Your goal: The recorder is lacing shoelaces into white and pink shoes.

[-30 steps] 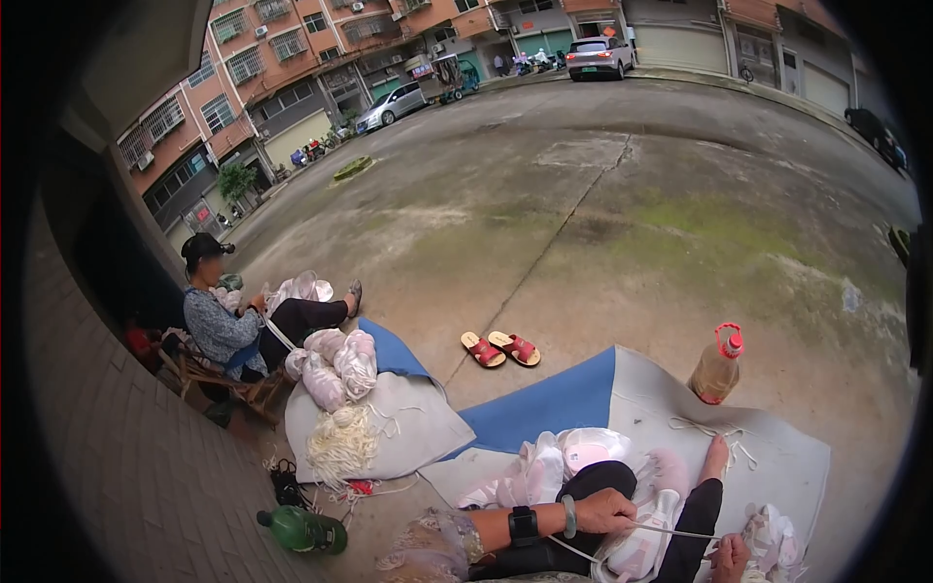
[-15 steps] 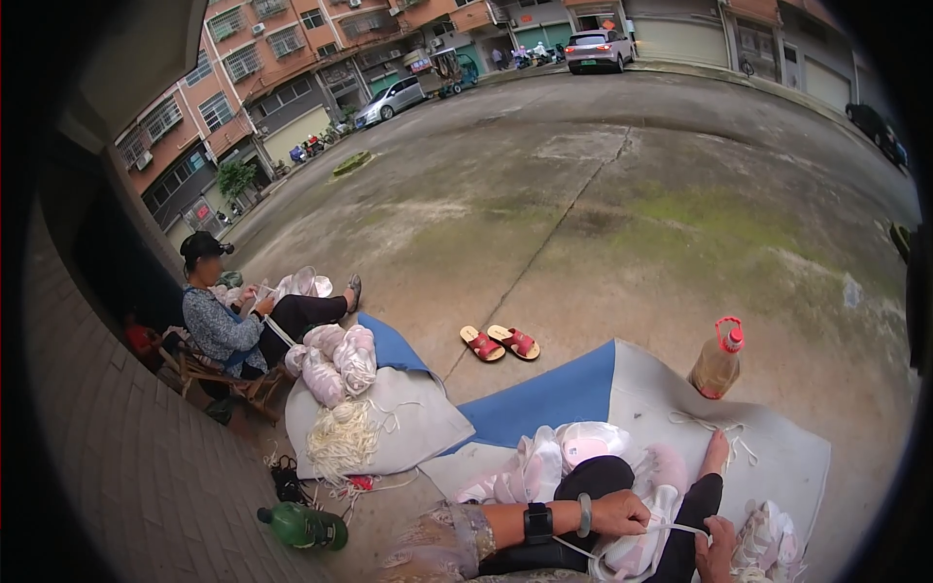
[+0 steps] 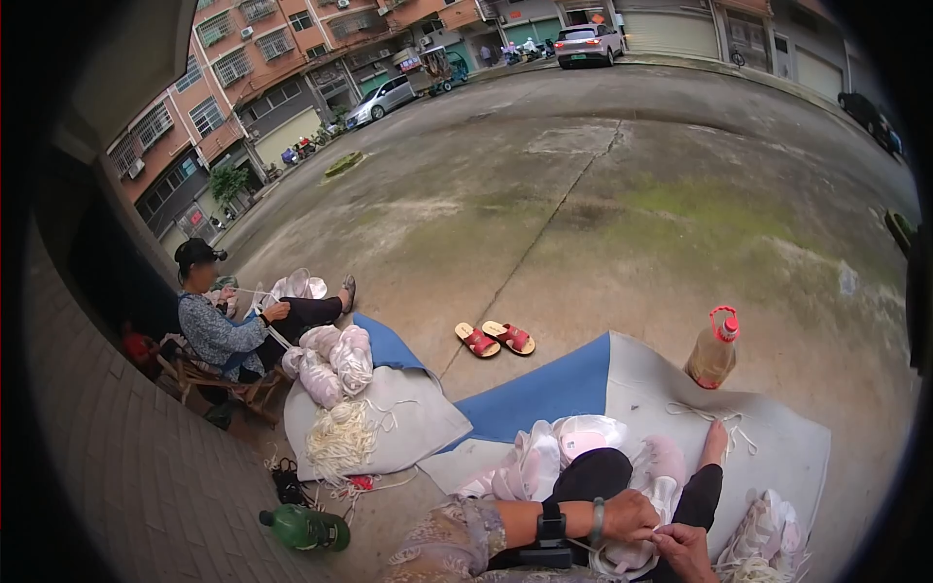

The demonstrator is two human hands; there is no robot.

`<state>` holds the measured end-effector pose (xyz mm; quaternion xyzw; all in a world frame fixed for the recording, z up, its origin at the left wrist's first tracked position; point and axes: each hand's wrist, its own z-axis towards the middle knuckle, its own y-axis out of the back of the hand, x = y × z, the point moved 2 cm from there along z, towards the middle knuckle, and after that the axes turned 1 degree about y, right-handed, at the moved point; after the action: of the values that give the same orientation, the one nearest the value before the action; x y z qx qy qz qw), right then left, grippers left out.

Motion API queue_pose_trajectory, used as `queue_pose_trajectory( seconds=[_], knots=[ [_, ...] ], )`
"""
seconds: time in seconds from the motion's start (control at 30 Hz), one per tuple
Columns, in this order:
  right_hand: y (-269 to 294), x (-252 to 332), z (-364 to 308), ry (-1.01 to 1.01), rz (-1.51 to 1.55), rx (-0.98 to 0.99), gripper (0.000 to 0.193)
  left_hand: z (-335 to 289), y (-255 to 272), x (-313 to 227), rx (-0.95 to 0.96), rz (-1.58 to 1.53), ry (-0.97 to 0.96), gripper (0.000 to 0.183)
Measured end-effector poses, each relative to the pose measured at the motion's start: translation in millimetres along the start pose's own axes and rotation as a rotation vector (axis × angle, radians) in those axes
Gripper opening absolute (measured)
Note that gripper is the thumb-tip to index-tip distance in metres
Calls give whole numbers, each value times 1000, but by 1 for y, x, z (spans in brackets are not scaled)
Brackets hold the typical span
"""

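Head view: from my end, both hands are together low in frame, over the pale pink shoe (image 3: 662, 464) that lies between the wearer's legs, toe pointing away. Left hand (image 3: 630, 516) is curled nearly into a fist, knuckles up, tips pinched on a white lace (image 3: 655, 531). Right hand (image 3: 686, 551) comes in from the side, fingers bent, thumb and forefinger tips closed on the same bit, touching the left's. Can't tell how firm either pinch is, and the hands hide part of the shoe, so I can't read the lace's path there. Risks as I judge them: lace slips if one pinch slackens while the other pulls; it twists or snags because the tips are crowded; shoe rolls if tugged sideways, since I see no hand on its body, only legs either side. Loose laces (image 3: 714, 418) lie on the grey mat (image 3: 671, 381) by the bare foot (image 3: 715, 442), so a foot shift could drag them. Red-capped bottle (image 3: 712, 360) stands near the mat's edge; a kick or a mat tug could tip it. More shoes (image 3: 763, 534) sit beside the right hand, easy to knock with the elbow.
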<state>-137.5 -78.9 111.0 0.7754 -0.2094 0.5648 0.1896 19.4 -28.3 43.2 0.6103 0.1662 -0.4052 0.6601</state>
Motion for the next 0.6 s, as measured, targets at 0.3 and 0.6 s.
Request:
queue_pose_trajectory(
  seconds=[0.3, 0.6],
  knots=[
    [14, -52, -5, -43, 95, -116, 11, -12, 12, 29, -242, -88, 186, 21],
    [26, -94, 2, -44, 19, -256, 13, -19, -3, 44, -124, -249, 313, 14]
  ],
)
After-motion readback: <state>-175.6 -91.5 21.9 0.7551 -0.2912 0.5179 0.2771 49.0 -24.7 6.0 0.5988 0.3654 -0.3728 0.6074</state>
